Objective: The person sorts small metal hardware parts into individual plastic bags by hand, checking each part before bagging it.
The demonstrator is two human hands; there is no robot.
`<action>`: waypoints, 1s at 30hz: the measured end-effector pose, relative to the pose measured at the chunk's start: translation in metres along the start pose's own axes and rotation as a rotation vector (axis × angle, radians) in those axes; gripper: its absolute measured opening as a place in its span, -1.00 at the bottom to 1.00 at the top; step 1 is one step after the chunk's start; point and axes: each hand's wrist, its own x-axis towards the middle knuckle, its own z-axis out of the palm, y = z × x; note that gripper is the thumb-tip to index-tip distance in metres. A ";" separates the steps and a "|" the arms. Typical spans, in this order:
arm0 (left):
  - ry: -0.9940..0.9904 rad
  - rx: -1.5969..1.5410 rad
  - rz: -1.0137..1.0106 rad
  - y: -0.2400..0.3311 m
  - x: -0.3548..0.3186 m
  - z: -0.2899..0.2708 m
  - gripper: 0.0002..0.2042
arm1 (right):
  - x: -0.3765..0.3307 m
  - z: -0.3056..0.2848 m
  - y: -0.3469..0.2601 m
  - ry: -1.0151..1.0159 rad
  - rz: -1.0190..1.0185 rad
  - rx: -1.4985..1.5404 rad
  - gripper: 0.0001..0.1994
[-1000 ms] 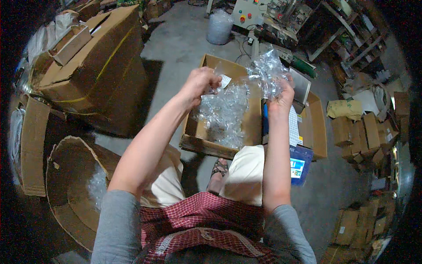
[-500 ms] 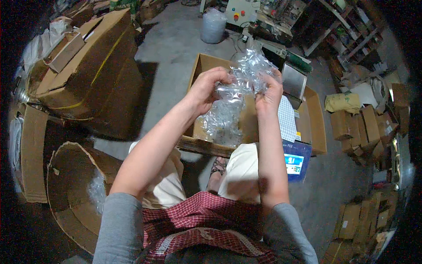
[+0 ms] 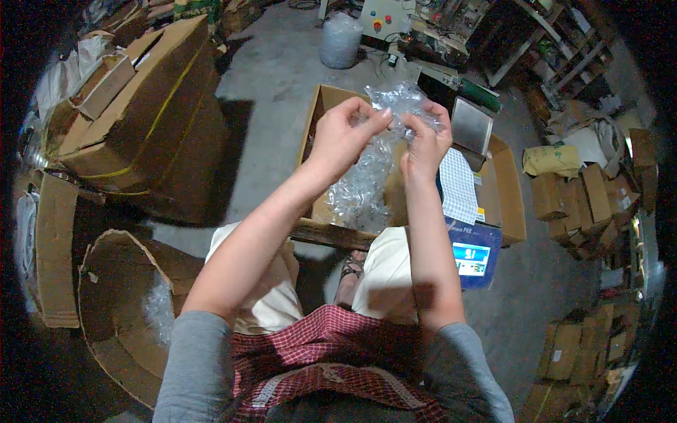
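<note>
Over an open cardboard box (image 3: pixel 509 194), crinkled clear plastic film (image 3: pixel 392 95) is bunched up between my two hands. My left hand (image 3: pixel 340 137) pinches its near left side, thumb stretched toward the right hand. On the right side of the film, my right hand (image 3: pixel 426 141) is closed with its fingers curled in. The two hands are close together but apart. Below them, a loose heap of clear plastic pieces (image 3: pixel 358 189) lies in the box's left part. Whether the held film is one piece or several is unclear.
At the box's right stand a machine with a lit screen (image 3: pixel 471 259), a white checked sheet (image 3: pixel 458 187) and a metal plate (image 3: pixel 471 127). A round cardboard bin (image 3: pixel 106 331) is at my lower left, a large carton (image 3: pixel 148 120) beyond. A wrapped roll (image 3: pixel 341 42) stands ahead.
The film has been drawn in more tightly between my fingers, and its hanging part has dropped from view. My left hand has turned, its thumb now extended toward the right hand.
</note>
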 end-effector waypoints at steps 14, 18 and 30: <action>0.004 -0.079 -0.032 -0.010 0.015 -0.031 -0.90 | -0.009 0.014 -0.010 -0.003 0.074 0.061 -0.60; -0.091 -0.250 -0.073 -0.006 0.024 -0.066 -0.92 | -0.006 0.009 -0.011 0.027 0.196 0.139 -0.61; 0.031 -0.210 0.092 0.008 0.024 -0.073 -0.90 | -0.015 0.022 -0.018 -0.180 0.345 0.181 -0.63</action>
